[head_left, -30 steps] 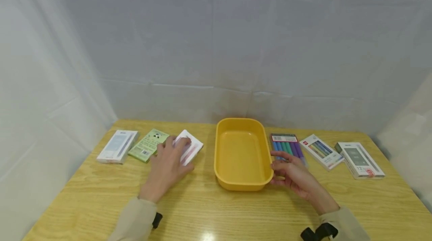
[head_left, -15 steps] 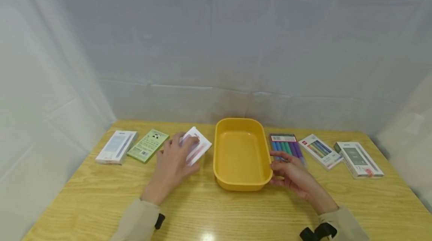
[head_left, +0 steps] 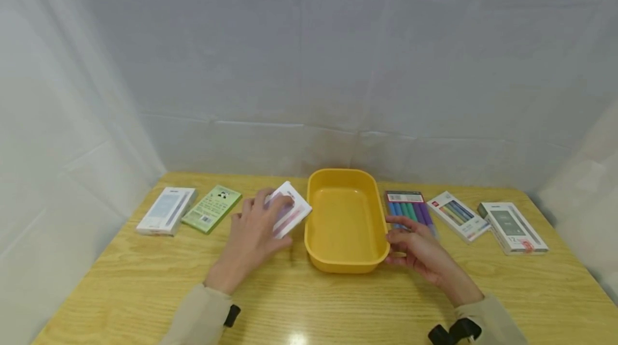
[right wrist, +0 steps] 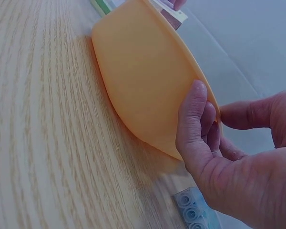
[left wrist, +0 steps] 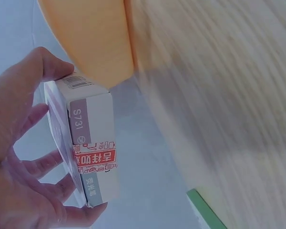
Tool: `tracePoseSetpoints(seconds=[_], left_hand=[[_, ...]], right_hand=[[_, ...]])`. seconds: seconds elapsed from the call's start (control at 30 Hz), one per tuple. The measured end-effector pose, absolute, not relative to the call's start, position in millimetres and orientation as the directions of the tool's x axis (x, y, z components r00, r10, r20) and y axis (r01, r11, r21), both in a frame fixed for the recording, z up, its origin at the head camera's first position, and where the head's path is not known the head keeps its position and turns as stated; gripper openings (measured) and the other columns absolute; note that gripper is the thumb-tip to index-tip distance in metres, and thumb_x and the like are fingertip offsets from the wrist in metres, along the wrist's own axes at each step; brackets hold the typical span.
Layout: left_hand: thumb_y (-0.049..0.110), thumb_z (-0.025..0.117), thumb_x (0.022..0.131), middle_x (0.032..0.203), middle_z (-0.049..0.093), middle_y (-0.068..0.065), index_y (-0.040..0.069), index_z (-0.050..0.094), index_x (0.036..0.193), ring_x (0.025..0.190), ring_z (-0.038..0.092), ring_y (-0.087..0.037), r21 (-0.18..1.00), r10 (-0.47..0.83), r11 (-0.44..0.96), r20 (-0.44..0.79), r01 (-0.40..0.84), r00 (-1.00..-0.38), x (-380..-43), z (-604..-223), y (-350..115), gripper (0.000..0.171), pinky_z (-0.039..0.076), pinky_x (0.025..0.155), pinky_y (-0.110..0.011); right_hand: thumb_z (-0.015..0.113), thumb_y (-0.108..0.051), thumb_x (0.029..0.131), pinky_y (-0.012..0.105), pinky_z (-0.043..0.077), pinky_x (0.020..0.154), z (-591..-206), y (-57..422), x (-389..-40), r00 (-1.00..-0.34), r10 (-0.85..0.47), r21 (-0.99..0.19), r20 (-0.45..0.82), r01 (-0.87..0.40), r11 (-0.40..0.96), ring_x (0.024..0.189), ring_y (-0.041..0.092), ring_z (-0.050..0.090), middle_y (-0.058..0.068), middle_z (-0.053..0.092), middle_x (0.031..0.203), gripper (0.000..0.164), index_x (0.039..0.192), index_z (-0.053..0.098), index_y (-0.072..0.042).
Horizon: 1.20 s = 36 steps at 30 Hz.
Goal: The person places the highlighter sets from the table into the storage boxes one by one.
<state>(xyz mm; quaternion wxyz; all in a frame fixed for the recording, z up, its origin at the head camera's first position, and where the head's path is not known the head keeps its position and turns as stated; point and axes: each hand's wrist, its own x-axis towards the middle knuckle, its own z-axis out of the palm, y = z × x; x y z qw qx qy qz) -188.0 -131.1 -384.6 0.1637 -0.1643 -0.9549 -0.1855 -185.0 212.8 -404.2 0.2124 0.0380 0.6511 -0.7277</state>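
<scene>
My left hand (head_left: 256, 232) grips a white highlighter box (head_left: 292, 210) with a purple-pink front, tilted beside the bin's left rim. In the left wrist view the thumb is at one end of the box (left wrist: 93, 119) and a fingertip at the other; the side reads S731, with a red sticker. A yellow plastic bin (head_left: 346, 268) stands on the table, its inside bare. My right hand (head_left: 420, 251) holds the bin's right side, and in the right wrist view its fingertips lie against the outer wall and rim of the bin (right wrist: 138, 71).
Left on the wooden table (head_left: 309, 302) lie a white box (head_left: 166, 211) and a green panda packet (head_left: 212, 209). On the right are a clear marker pack (head_left: 410, 206), a white pen box (head_left: 457, 216) and a grey-white box (head_left: 514, 228). A pale curtain (head_left: 309, 66) hangs behind.
The left hand has lifted the highlighter box and carried it right, up to the bin's left rim. The right hand stays at the bin.
</scene>
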Motion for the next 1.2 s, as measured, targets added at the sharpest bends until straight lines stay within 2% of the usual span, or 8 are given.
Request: tracePoseSetpoints(seconds=[0.57, 0.9, 1.2], left_hand=[[0.032, 0.084, 0.075, 0.148, 0.048, -0.008, 0.034, 0.055, 0.133, 0.12, 0.054, -0.038, 0.302, 0.366, 0.818, 0.384, 0.49, -0.848, -190, -370, -108, 0.065, 0.047, 0.088, -0.058], [0.032, 0.084, 0.076, 0.152, 0.047, -0.01, 0.033, 0.055, 0.132, 0.124, 0.053, -0.04, 0.296, 0.437, 0.774, 0.388, 0.559, -0.811, -193, -367, -95, 0.063, 0.046, 0.088, -0.058], [0.031, 0.079, 0.076, 0.149, 0.049, -0.008, 0.033, 0.056, 0.13, 0.118, 0.055, -0.038, 0.258, 0.498, 0.746, 0.397, 0.614, -0.771, -199, -367, -85, 0.059, 0.047, 0.083, -0.054]], right_hand=[[0.055, -0.007, 0.101, 0.032, 0.063, 0.077, -405, 213, -185, -0.909, -0.26, -0.933, -0.326, 0.353, -0.065, 0.083, 0.016, 0.07, 0.002, 0.065, 0.097, 0.06, 0.153, 0.027, -0.002], [0.055, -0.007, 0.101, 0.031, 0.063, 0.076, -405, 214, -184, -0.91, -0.261, -0.935, -0.321, 0.348, -0.063, 0.083, 0.015, 0.069, 0.002, 0.065, 0.097, 0.059, 0.153, 0.027, -0.002], [0.055, -0.008, 0.101, 0.032, 0.063, 0.077, -405, 213, -184, -0.913, -0.251, -0.937, -0.322, 0.344, -0.051, 0.084, 0.016, 0.07, 0.003, 0.064, 0.099, 0.06, 0.154, 0.028, -0.002]])
